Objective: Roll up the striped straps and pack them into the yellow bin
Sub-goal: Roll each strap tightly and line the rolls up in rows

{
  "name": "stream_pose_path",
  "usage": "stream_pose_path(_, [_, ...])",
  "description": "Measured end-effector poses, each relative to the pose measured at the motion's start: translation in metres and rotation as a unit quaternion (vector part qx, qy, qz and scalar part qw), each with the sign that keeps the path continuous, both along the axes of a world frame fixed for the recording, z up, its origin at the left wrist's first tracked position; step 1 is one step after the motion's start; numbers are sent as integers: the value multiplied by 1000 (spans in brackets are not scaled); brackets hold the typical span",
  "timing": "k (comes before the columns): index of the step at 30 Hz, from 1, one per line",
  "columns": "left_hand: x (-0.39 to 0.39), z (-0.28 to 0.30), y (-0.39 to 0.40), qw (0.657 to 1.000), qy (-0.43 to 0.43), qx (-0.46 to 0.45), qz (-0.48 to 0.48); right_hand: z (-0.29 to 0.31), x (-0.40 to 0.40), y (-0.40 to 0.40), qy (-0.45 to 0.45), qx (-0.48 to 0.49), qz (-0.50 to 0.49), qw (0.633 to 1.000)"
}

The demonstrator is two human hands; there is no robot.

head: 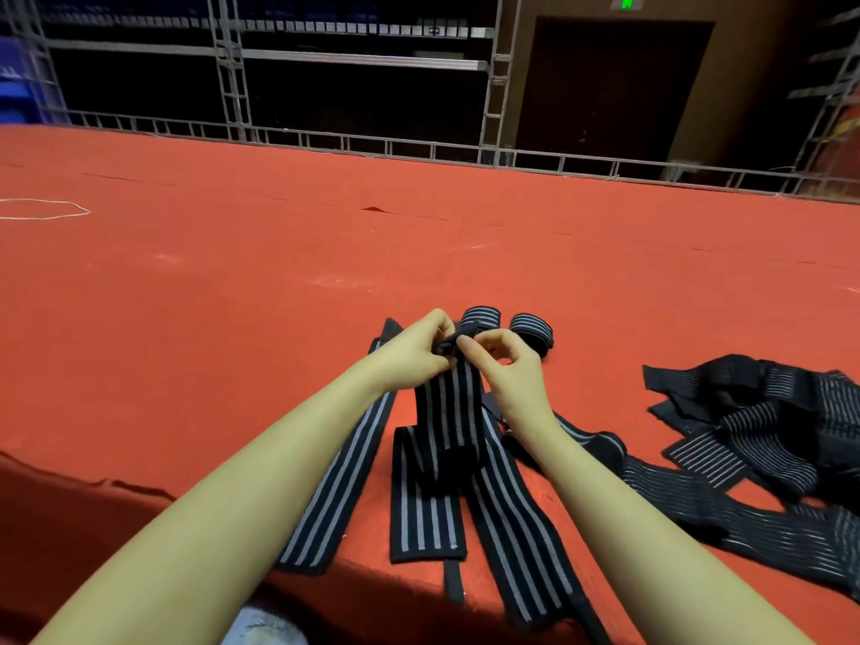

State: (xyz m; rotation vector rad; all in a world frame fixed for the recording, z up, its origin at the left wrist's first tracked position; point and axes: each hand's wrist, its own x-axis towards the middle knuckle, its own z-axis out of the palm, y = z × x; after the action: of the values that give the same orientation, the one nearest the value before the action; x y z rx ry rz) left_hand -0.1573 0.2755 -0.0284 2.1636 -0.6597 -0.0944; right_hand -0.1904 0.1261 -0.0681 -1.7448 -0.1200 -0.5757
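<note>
Both hands are up at the far end of one striped strap (444, 412); left hand (414, 349) and right hand (507, 365) each pinch that end; its long axis runs away from the person across the red felt surface (232, 281); stretchy ribbed weave; two finished rolls (530, 330) just beyond.

Left hand (414, 351): fingers curl round the top end of the held strap (449, 412).
Right hand (505, 370): thumb and forefinger pinch the same end, just beside the left hand.
Held strap: black with grey stripes, it hangs down from the hands to the red surface (232, 281).
Flat straps: one (335, 486) lies under the left forearm, another (521, 523) under the right one.
Rolled straps: two rolls (481, 317) (532, 331) stand side by side just behind the hands.
Loose pile (763, 439): tangled straps at the right.
White cord (44, 209): a loop, far left.
</note>
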Motion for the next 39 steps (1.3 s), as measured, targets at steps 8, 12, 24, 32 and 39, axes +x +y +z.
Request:
stream_pose_path(8, [-4, -10, -8, 999, 7, 15, 29, 1, 5, 2, 7, -18, 14, 1000])
stream_pose_path(12, [-3, -10, -8, 998, -15, 32, 49, 4, -3, 1, -30, -36, 14, 999])
stream_pose_path(24, [-7, -16, -6, 998, 56, -23, 0, 6, -1, -4, -60, 13, 43, 997])
stream_pose_path(32, [4, -13, -3, 994, -18, -99, 46, 6, 2, -7, -71, 14, 42, 996])
stream_pose_path(39, [11, 26, 11, 986, -106, -66, 110, -9, 12, -11, 135, -82, 116, 981])
